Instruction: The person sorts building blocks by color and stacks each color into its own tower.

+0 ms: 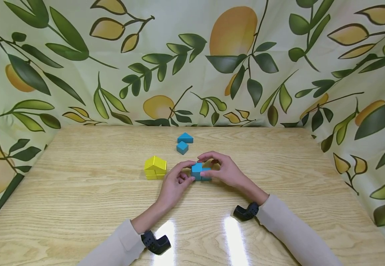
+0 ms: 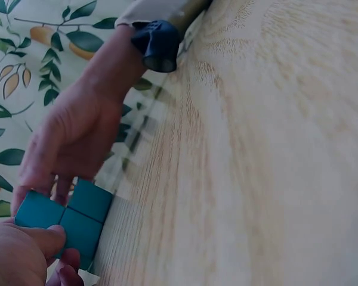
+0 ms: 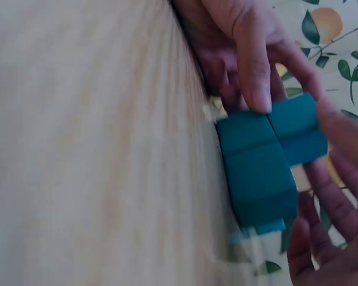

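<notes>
Three blue blocks stand together on the table between the hands: two side by side at the bottom, and an upper blue cube on the left one. My left hand holds the lower left block at its left side, its thumb on the front near the seam. With thumb and index finger, my right hand pinches the upper cube. The lower right block lies under the right hand, partly hidden by its thumb.
Left of the hands stands a small yellow block house with a peaked top. Behind them, a loose blue cube sits in front of a blue triangular block. A patterned cloth hangs beyond the wooden table.
</notes>
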Demonstrator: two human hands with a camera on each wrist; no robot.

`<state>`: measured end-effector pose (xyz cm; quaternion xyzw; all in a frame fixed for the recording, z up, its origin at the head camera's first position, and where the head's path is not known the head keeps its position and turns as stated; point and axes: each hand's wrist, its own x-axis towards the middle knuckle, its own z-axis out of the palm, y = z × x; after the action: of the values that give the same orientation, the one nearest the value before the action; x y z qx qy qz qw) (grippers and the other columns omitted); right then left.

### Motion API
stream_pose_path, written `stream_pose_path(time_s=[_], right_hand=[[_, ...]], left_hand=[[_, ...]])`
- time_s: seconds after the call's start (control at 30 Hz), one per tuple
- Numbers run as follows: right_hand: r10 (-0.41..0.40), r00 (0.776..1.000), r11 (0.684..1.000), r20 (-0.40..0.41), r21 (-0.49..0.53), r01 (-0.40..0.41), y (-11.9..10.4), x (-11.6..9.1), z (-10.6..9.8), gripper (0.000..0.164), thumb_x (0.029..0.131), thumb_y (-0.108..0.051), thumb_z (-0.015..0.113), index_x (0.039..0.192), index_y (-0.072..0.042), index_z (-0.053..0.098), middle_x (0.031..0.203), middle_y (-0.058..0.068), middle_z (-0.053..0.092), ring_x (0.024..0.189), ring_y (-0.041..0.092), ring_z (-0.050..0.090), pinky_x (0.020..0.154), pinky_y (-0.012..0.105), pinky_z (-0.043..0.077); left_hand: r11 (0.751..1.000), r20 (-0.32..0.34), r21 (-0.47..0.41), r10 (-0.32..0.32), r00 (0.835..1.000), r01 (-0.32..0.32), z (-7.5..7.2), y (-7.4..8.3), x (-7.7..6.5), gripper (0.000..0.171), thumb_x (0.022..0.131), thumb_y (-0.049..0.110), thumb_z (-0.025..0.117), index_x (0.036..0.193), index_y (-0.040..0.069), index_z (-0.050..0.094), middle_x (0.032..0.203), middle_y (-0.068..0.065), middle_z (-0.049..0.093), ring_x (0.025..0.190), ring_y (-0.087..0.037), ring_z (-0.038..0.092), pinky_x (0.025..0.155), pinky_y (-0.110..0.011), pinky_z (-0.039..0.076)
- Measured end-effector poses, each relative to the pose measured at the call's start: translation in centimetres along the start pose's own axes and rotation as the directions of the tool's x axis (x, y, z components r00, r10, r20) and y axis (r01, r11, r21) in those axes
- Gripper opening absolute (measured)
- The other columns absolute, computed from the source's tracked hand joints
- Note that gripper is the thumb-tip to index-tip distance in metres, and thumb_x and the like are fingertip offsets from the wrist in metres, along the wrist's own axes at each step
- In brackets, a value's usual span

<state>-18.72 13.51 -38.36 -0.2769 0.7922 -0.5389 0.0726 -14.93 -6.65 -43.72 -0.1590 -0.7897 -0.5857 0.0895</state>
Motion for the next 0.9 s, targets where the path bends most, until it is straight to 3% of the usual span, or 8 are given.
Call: stream_pose_path(time_s=[0.17,0.23,0.43,0.6,0.8,0.9], right_hand=[[-0.026,1.0,0.999,0.0,0.023,0.026,-0.1,0.7,-1.2,0.034,0.086,-0.001,0.07,0.118,0.002,0.06,0.114,0.014,0.063,0.11,0.035,0.054,0.089,0.052,0.041],[-0.023,1.0,1.0,0.003,0.01,0.023,0.0,1.2,-1.6,0.032,0.087,-0.002,0.068,0.118,0.0,0.061,0.114,0.014,0.063,0.109,0.033,0.054,0.089,0.05,0.042],[0.009,1.0,0.997,0.014,-0.08,-0.007,3.3,3.8,-2.3,0.034,0.09,-0.015,0.069,0.121,-0.005,0.061,0.114,0.005,0.064,0.103,0.02,0.056,0.088,0.043,0.044],[-0.008,1.0,0.986,0.012,-0.167,0.01,3.9,5.8,-3.0,0.034,0.088,-0.026,0.071,0.119,-0.013,0.064,0.112,-0.001,0.064,0.098,0.014,0.058,0.084,0.039,0.046],[-0.059,0.997,0.977,0.055,-0.2,0.069,3.7,8.0,-3.1,0.031,0.088,-0.017,0.071,0.118,-0.011,0.066,0.114,-0.002,0.064,0.095,0.015,0.059,0.08,0.039,0.048],[-0.054,0.994,0.974,0.099,-0.214,0.074,3.6,9.0,-2.6,0.03,0.088,-0.017,0.071,0.117,-0.012,0.067,0.115,-0.003,0.064,0.094,0.015,0.06,0.077,0.037,0.049]], left_hand=[[1.0,-0.004,-0.018,-0.012,1.0,0.012,0.2,-0.1,0.0,0.047,0.082,-0.002,0.072,0.121,0.022,0.063,0.112,0.001,0.063,0.066,-0.018,0.052,0.057,-0.021,0.043],[0.999,-0.004,-0.021,-0.028,1.0,0.028,0.1,0.8,0.0,0.046,0.082,-0.005,0.071,0.121,0.017,0.063,0.113,-0.004,0.063,0.067,-0.023,0.053,0.057,-0.021,0.042],[0.999,-0.006,-0.027,-0.034,0.999,0.034,-0.6,4.0,-0.4,0.041,0.081,-0.011,0.069,0.119,0.005,0.063,0.111,-0.013,0.063,0.068,-0.03,0.053,0.058,-0.023,0.043],[0.999,0.0,-0.024,-0.025,1.0,0.025,-0.7,4.1,-0.4,0.041,0.081,-0.011,0.069,0.12,0.004,0.062,0.107,-0.014,0.063,0.067,-0.027,0.052,0.058,-0.022,0.042],[0.999,0.011,-0.032,-0.022,1.0,0.023,-0.8,4.2,-0.4,0.041,0.082,-0.01,0.068,0.12,0.004,0.062,0.091,-0.02,0.06,0.065,-0.027,0.051,0.058,-0.022,0.041],[0.999,0.009,-0.028,-0.016,1.0,0.016,-0.9,4.2,-0.4,0.04,0.082,-0.01,0.068,0.119,0.004,0.062,0.092,-0.019,0.06,0.065,-0.027,0.051,0.058,-0.022,0.041]])
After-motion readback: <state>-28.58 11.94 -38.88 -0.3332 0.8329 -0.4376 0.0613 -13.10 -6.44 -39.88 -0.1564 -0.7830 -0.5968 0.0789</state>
